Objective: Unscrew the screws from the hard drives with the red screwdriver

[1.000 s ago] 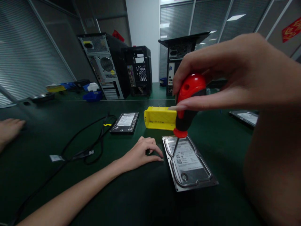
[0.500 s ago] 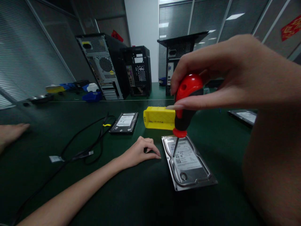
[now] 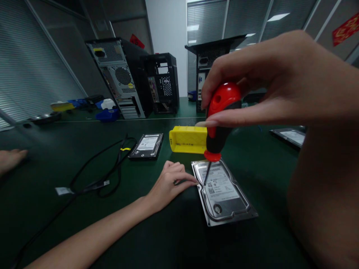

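A green worktop (image 3: 246, 153) is spread beneath both hands, with blinds and glass panels behind. Beyond the left hand (image 3: 166, 186), a tall computer tower (image 3: 122, 74) and a smaller open case (image 3: 174, 84) are stood upright; a third case (image 3: 214, 58) is partly hidden behind the right hand (image 3: 280, 78). Another person's hand (image 3: 12, 160) is seen far to the left. Just beyond the left hand, a yellow bin (image 3: 187, 144) is laid with its open side showing. The metal hard drive (image 3: 224, 194) is placed flat, label up, just right of the left hand and below the right. A red-and-black screwdriver (image 3: 224, 95) is clamped between the right hand's thumb and fingers, its slim shaft (image 3: 208, 173) angled down to the drive's cover near the left edge. The left thumb and forefinger are drawn together at that edge; whether anything small is pinched cannot be told. The bit's seating is too small to be made out. If pressure is applied at this tilt, the bit could be slipped across the cover or into the nearby left fingertips; with such light bracing, the drive could be twisted.
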Demonstrator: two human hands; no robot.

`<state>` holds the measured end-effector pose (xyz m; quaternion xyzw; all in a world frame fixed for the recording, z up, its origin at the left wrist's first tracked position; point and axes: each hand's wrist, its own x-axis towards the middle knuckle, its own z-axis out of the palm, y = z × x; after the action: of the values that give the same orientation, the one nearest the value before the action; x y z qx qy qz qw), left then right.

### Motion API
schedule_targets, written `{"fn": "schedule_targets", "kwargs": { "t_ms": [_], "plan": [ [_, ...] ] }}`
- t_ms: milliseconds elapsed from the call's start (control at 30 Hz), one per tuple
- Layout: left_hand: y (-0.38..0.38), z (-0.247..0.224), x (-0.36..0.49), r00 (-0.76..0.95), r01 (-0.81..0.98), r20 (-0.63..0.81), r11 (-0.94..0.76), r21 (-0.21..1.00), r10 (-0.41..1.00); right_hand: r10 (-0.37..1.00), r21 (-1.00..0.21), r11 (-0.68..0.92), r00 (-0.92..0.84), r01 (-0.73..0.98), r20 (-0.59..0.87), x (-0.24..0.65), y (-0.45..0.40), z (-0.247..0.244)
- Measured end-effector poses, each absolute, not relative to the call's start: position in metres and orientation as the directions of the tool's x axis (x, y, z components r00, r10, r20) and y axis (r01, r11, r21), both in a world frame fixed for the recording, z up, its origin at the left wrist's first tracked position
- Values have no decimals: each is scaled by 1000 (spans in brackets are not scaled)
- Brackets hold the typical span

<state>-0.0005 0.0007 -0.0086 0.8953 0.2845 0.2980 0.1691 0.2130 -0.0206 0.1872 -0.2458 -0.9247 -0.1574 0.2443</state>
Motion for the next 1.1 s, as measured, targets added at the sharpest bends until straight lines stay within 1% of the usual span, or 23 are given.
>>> {"fn": "schedule_targets", "kwargs": {
  "t_ms": [133,267,500,667,767,900,1100],
  "plan": [
    [1,-9,0,682,412,435,-800,437,588,385,150,833,-753,532,534,213,-21,188],
    [1,-7,-2,709,403,452,-837,370,541,387,147,833,-751,533,535,212,-21,188],
    [0,-5,-8,746,379,536,-914,148,396,375,203,821,-773,533,512,212,-22,188],
    [-1,-6,-5,749,363,603,-932,-24,275,378,187,828,-773,529,509,212,-22,188],
    [-2,-5,-3,741,361,635,-927,-105,217,382,173,834,-775,524,504,211,-23,188],
    [-3,-5,-3,753,351,634,-923,-155,180,376,172,839,-779,516,502,211,-23,188],
    [1,-9,-5,760,308,632,-940,-146,151,373,184,836,-782,517,499,214,-23,190]
  ]
}}
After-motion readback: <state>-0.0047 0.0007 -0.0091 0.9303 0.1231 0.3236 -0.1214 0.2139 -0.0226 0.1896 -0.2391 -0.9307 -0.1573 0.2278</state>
